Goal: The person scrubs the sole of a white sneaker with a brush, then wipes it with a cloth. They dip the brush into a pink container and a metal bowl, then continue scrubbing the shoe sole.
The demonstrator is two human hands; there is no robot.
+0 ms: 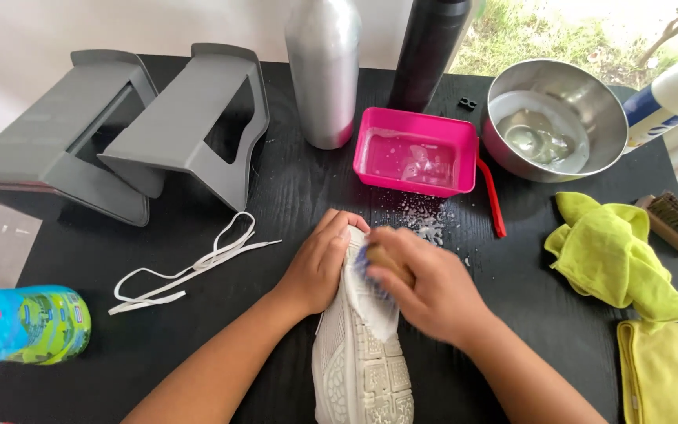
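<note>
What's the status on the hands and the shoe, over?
Left hand steadies white shoe, lying on its side. Right hand grips small brush against the upper. Soapy pink tub just behind; laces off to the left.

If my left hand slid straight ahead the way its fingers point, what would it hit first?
Probably the pink tub. The left hand grips the shoe, fingers aimed up and slightly right across the table. Only wet black tabletop lies between, though depth is hard to judge.
</note>
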